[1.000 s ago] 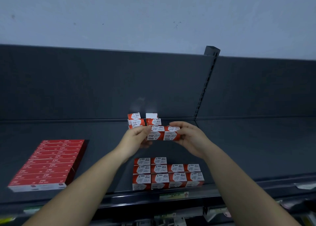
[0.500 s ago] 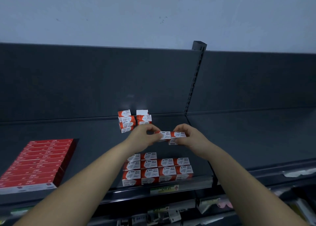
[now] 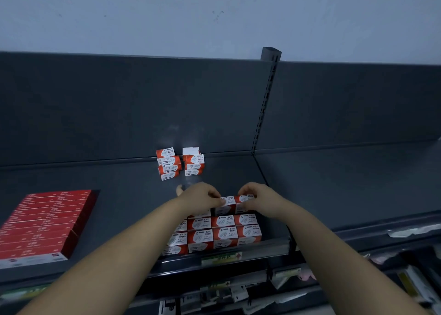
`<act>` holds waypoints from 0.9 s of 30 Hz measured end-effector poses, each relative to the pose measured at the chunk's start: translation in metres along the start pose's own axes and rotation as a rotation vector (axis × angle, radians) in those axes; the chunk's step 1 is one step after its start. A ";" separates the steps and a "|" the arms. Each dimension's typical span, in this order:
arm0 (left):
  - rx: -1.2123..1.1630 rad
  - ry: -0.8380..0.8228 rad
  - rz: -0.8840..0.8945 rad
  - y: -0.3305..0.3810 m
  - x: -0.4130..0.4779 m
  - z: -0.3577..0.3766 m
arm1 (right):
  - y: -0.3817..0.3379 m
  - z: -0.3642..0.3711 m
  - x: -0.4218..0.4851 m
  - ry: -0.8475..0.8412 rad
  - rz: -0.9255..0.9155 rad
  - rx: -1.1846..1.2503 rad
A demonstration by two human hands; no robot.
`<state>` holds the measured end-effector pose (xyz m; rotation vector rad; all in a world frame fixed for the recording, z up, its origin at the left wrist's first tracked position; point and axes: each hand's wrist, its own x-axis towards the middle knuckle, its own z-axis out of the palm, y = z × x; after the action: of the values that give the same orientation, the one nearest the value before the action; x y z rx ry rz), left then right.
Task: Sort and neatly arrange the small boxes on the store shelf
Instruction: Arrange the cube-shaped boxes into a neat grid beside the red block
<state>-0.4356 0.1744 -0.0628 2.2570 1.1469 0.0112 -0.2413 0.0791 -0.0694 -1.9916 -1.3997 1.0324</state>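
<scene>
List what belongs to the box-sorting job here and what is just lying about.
Job in hand:
- left hand and right hand, pinching the held paper clip boxes
- front block of paper clip boxes
- rear stacks of paper clip boxes
- shelf

Lying about:
- flat red boxes, far left
- price label on the shelf edge
- packets on the lower shelf
</scene>
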 end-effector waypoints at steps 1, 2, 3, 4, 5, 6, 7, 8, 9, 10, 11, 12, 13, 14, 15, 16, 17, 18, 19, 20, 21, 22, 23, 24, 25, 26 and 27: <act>-0.009 -0.010 -0.005 -0.001 0.001 0.000 | 0.001 -0.001 0.000 0.000 0.003 0.029; -0.015 -0.022 -0.007 -0.002 0.001 0.000 | 0.003 -0.002 0.000 0.006 0.006 0.065; -0.023 -0.031 -0.009 -0.003 0.001 -0.001 | 0.004 -0.003 0.000 0.016 0.011 0.096; -0.035 -0.043 -0.015 -0.005 0.002 -0.001 | 0.004 -0.003 -0.001 0.025 0.019 0.120; -0.058 -0.062 -0.027 -0.007 0.003 0.000 | 0.005 -0.003 -0.002 0.028 0.029 0.133; -0.089 -0.082 -0.041 -0.008 0.004 0.000 | 0.006 -0.003 -0.003 0.021 0.039 0.135; -0.120 -0.106 -0.054 -0.011 0.005 0.000 | 0.008 -0.003 -0.003 0.006 0.047 0.138; -0.147 -0.129 -0.060 -0.012 0.006 0.000 | 0.009 -0.003 -0.004 -0.011 0.052 0.147; -0.172 -0.147 -0.057 -0.014 0.007 0.000 | 0.010 -0.003 -0.005 -0.026 0.058 0.165; -0.201 -0.163 -0.053 -0.016 0.007 -0.001 | 0.011 -0.002 -0.005 -0.039 0.064 0.183; -0.233 -0.180 -0.049 -0.016 0.008 -0.002 | 0.012 -0.002 -0.006 -0.047 0.068 0.195; -0.250 -0.199 -0.046 -0.017 0.007 -0.002 | 0.014 -0.002 -0.006 -0.054 0.069 0.198; -0.257 -0.215 -0.043 -0.017 0.008 -0.002 | 0.014 -0.002 -0.007 -0.062 0.069 0.197; -0.254 -0.222 -0.041 -0.018 0.008 -0.002 | 0.014 -0.002 -0.007 -0.068 0.068 0.196; -0.244 -0.223 -0.042 -0.018 0.008 -0.002 | 0.013 -0.002 -0.007 -0.072 0.068 0.200; -0.230 -0.220 -0.041 -0.019 0.009 -0.002 | 0.013 -0.002 -0.008 -0.074 0.067 0.204; -0.215 -0.218 -0.038 -0.020 0.009 -0.002 | 0.012 -0.002 -0.009 -0.075 0.068 0.206; -0.198 -0.217 -0.033 -0.020 0.010 -0.002 | 0.012 -0.003 -0.010 -0.077 0.070 0.210; -0.179 -0.213 -0.032 -0.020 0.010 -0.002 | 0.012 -0.003 -0.011 -0.077 0.073 0.217; -0.163 -0.208 -0.033 -0.020 0.010 -0.002 | 0.012 -0.003 -0.011 -0.078 0.076 0.223; -0.152 -0.203 -0.035 -0.021 0.010 -0.002 | 0.012 -0.003 -0.012 -0.077 0.079 0.227; -0.141 -0.199 -0.035 -0.022 0.010 -0.002 | 0.012 -0.004 -0.012 -0.078 0.082 0.229; -0.136 -0.198 -0.034 -0.023 0.009 -0.002 | 0.012 -0.004 -0.012 -0.080 0.083 0.230; -0.136 -0.195 -0.033 -0.024 0.009 -0.003 | 0.011 -0.004 -0.011 -0.081 0.086 0.230; -0.138 -0.193 -0.035 -0.026 0.009 -0.002 | 0.011 -0.003 -0.011 -0.083 0.089 0.230; -0.138 -0.191 -0.036 -0.026 0.008 -0.002 | 0.012 -0.003 -0.011 -0.084 0.093 0.229; -0.135 -0.188 -0.036 -0.026 0.007 -0.002 | 0.012 -0.003 -0.011 -0.087 0.095 0.230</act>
<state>-0.4507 0.1926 -0.0762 2.0705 1.0547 -0.1315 -0.2346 0.0647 -0.0734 -1.8784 -1.1786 1.2748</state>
